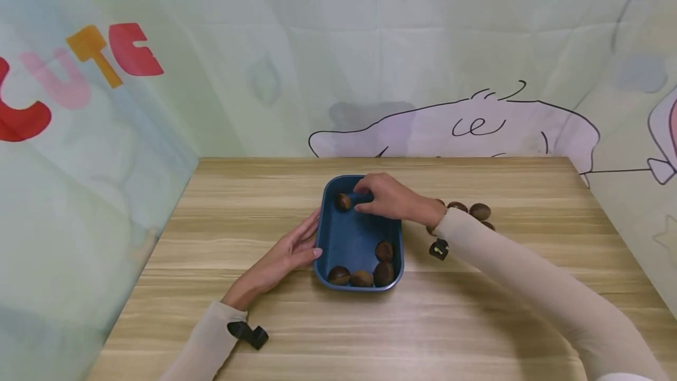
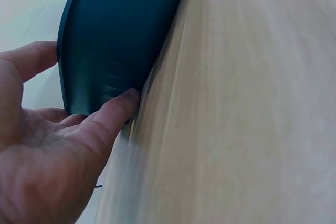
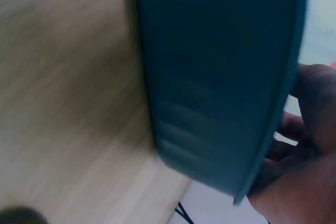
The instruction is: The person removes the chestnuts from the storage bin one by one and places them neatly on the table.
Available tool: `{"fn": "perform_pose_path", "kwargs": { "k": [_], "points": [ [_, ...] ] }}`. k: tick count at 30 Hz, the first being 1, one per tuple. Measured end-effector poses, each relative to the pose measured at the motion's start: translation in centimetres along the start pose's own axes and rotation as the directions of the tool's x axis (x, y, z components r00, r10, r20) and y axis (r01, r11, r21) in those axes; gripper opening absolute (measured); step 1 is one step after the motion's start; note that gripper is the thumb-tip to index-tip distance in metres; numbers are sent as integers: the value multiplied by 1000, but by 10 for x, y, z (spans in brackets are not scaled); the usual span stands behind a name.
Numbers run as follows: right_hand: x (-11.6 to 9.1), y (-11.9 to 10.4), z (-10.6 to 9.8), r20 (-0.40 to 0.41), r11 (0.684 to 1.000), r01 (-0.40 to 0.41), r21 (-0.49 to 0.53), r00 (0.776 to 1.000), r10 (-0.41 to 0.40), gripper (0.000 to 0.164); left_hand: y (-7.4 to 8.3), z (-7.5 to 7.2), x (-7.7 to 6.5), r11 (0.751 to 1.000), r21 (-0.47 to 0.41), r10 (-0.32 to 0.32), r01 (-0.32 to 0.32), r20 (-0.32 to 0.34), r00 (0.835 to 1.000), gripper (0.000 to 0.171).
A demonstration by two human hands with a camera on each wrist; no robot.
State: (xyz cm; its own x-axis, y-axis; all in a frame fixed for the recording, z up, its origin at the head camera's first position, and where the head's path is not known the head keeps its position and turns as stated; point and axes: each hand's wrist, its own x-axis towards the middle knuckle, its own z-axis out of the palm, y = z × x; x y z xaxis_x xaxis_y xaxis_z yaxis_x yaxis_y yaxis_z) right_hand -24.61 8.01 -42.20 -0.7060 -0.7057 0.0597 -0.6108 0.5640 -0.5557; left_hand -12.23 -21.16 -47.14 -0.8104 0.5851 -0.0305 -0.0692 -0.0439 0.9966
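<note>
A blue rectangular tray [image 1: 359,234] lies on the table with several brown chestnuts in it. Most of these, such as one chestnut [image 1: 362,278], sit along its near end and right corner. Another chestnut [image 1: 343,201] is at the far left corner. Just right of it, my right hand [image 1: 390,196] reaches over the far right rim, thumb and fingers apart with a gap between them; nothing shows in its grasp. My left hand [image 1: 291,251] rests against the tray's left outer wall. In the left wrist view, its extended fingers and thumb touch the tray wall [image 2: 115,35].
Several more chestnuts [image 1: 480,211] lie on the wooden table [image 1: 254,193] right of the tray, partly hidden behind the right wrist. A printed cloth [image 1: 238,75] hangs behind the table's far edge. Each wrist carries a small black strap mount [image 1: 248,334].
</note>
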Motion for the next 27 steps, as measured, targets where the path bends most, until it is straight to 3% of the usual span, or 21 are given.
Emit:
{"fn": "perform_pose_path", "kwargs": {
  "k": [9, 27],
  "points": [
    [10, -7, 14, 24, 993, -21, -119, 999, 24, 40, -1, -1, 0, 1000, 4, 5, -5, 4, 1000, 87],
    [25, -18, 25, 113, 990, 1, -141, 993, 15, 33, -1, 0, -1, 1000, 15, -12, 12, -5, 1000, 86]
  ]
}}
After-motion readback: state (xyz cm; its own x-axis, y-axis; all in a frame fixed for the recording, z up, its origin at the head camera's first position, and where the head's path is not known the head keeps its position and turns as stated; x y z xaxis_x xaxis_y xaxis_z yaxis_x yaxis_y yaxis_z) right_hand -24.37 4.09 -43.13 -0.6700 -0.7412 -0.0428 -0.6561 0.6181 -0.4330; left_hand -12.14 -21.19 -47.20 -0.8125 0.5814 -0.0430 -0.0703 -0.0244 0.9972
